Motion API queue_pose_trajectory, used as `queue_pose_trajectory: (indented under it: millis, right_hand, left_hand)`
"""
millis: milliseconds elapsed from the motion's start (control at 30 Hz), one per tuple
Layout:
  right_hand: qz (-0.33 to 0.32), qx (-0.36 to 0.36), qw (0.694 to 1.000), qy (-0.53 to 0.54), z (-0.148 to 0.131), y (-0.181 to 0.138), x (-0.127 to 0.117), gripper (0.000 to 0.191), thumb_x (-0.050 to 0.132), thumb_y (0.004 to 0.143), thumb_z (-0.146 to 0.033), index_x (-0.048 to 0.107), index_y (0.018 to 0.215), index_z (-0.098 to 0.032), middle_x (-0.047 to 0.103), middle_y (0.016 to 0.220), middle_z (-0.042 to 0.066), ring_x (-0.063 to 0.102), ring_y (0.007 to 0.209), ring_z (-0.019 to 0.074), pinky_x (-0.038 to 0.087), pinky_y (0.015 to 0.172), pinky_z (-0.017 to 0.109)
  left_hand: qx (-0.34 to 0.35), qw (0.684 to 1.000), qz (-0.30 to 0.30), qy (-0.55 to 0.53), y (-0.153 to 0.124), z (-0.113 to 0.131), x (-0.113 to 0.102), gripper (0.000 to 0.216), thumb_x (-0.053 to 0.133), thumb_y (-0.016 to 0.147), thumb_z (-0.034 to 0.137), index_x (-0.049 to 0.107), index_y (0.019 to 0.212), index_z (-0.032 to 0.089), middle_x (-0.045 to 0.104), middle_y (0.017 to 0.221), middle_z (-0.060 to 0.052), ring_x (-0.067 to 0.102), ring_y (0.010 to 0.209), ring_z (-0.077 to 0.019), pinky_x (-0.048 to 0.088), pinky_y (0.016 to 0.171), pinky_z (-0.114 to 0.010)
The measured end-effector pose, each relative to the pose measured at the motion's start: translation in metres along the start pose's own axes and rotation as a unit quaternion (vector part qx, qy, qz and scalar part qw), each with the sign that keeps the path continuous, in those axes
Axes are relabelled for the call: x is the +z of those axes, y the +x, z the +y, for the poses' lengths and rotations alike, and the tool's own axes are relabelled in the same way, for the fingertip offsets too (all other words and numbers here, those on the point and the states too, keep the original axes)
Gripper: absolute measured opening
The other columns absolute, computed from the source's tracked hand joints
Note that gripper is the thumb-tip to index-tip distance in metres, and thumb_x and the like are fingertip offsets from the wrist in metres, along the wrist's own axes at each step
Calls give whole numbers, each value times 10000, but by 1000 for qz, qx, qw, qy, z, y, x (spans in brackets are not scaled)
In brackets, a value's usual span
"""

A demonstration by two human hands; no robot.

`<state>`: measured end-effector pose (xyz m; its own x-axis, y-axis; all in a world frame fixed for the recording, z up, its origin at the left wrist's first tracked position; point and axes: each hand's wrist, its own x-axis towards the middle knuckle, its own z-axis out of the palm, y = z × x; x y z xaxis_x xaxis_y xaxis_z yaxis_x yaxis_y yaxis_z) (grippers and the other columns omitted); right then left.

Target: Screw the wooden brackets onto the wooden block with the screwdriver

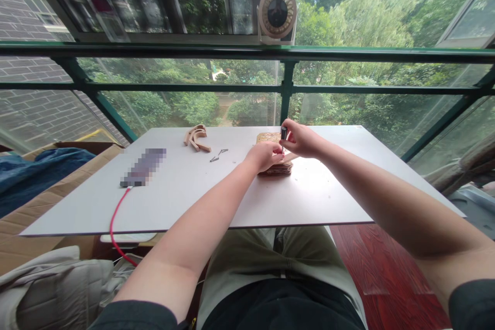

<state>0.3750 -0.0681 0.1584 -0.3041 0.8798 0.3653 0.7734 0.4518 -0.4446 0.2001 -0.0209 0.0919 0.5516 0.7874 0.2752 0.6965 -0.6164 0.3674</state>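
My right hand (299, 137) is closed around a screwdriver-like tool (284, 133) with a dark handle, held upright with its thin end down. Under that end lies a pale wooden piece (290, 157). My left hand (265, 157) is closed on this piece, its fingertips close beside the tool's lower end; the exact contact is hidden. Both rest over a thick brown block (275, 169) with layered-looking sides and a yellowish top, partly covered by my hands. Curved wooden pieces (197, 137) lie to the left, with small metal screws or similar hardware (219, 155) near them.
The white table (216, 201) stands against a green-framed window railing (232, 52). A blurred-out flat device (145, 166) with a red cable (113, 216) lies at the left. A cardboard box (42, 206) stands left of the table, and a small round fan-like device (277, 13) sits on the ledge.
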Motion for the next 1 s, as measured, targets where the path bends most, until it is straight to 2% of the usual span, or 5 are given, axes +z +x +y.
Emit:
queue_pose_trajectory:
  millis: [200, 400, 600, 867, 1000]
  right_hand:
    - [-25, -12, 999, 39, 1, -3, -2, 360, 569, 780, -187, 583, 1136, -239, 636, 828, -2, 553, 645, 134, 421, 623, 268]
    - [-16, -4, 999, 41, 6, -1, -2, 174, 591, 775, -230, 559, 945, -228, 613, 739, -17, 537, 622, 132, 400, 604, 263]
    - [7, 3, 1000, 11, 4, 0, -2, 171, 622, 761, -262, 518, 894, -235, 562, 682, -38, 484, 593, 130, 357, 594, 272]
    - [6, 0, 1000, -17, 1, 2, 2, 118, 609, 826, -305, 527, 858, -226, 591, 723, -6, 493, 637, 144, 341, 612, 279]
    - [14, 3, 999, -29, 2, 2, 2, 172, 613, 842, -349, 487, 838, -232, 568, 709, -12, 473, 634, 147, 317, 599, 280]
  left_hand:
    - [-1, 1000, 0, 7, 0, 2, -1, 218, 632, 877, 411, 785, 906, 259, 774, 989, -26, 695, 901, -229, 517, 788, -319]
    - [7, 1000, -8, 8, 0, 1, 0, 209, 617, 880, 364, 791, 953, 276, 781, 1046, -11, 700, 970, -217, 526, 837, -294]
    - [14, 1000, -15, 6, -1, 1, -1, 228, 594, 879, 353, 794, 967, 287, 788, 1041, 3, 706, 955, -210, 529, 807, -272]
    - [18, 999, -26, 5, -5, 2, -3, 193, 616, 850, 332, 785, 926, 280, 789, 949, 13, 701, 869, -189, 512, 744, -264]
    - [12, 1000, -22, -2, -6, 2, -4, 205, 676, 824, 419, 749, 928, 258, 783, 944, 5, 700, 860, -193, 516, 745, -274]
